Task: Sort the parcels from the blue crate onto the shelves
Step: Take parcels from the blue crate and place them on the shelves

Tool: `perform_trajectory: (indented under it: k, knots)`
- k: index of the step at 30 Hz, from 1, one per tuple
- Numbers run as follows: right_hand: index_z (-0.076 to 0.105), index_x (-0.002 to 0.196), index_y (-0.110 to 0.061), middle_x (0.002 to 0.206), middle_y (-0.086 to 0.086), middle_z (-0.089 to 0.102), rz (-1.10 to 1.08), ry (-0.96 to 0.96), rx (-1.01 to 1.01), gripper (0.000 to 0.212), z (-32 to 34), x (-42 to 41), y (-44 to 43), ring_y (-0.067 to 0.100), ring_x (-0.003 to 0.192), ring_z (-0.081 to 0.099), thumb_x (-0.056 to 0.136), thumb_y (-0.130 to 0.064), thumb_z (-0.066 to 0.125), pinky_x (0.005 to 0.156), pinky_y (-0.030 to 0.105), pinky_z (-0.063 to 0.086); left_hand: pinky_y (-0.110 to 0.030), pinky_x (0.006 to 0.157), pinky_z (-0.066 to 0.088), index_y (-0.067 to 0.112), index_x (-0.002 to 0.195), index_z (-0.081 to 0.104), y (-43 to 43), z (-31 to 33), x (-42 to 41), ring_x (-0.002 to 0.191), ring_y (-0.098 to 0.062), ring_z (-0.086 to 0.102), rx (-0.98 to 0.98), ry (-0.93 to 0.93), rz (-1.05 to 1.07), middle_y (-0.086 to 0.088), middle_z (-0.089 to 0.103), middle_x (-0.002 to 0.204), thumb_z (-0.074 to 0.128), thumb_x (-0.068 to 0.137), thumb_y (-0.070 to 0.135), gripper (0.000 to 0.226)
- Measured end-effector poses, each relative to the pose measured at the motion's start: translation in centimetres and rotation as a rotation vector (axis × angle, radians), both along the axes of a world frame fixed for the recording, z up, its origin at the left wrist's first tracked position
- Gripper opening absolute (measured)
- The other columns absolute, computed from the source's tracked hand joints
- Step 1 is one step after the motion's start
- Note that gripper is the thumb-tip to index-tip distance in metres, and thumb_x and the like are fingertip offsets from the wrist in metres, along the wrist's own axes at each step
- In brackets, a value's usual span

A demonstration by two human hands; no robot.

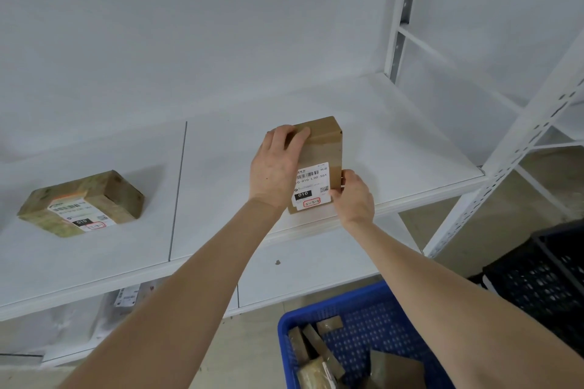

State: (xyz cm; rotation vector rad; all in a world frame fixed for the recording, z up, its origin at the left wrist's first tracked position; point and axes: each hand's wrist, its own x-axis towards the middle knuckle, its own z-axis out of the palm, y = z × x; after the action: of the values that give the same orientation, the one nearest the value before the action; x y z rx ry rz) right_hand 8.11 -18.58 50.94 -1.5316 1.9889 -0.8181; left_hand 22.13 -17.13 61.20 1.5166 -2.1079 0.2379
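I've got a box (325, 142) that seems to rest on the shelf (221, 174), right of middle and close to the near edge. My left hand (276, 167) curls over its far left side, and my right hand (355, 196) pinches its near right corner, so it's not let go yet. One parcel (82, 202) already lies on the same shelf, well to the left. Several more parcels (316, 347) wait in the blue crate (331, 306) below, so I judge the sorting far from finished.
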Motion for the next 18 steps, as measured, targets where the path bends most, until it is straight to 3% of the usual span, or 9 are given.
perform_trajectory:
  k: [18]
  knots:
    - [0.046,0.117,-0.006,0.116,0.012,0.056,0.023,-0.039,0.034,0.036,0.1,0.3,-1.7,0.033,0.104,0.058,0.087,-0.010,0.065,0.080,0.036,0.042,-0.041,0.082,0.052,0.007,0.129,0.054,-2.0,-0.2,0.1,0.111,-0.036,0.052,0.009,-0.017,-0.006,-0.017,0.054,0.122,0.059,0.068,-0.012,0.064]
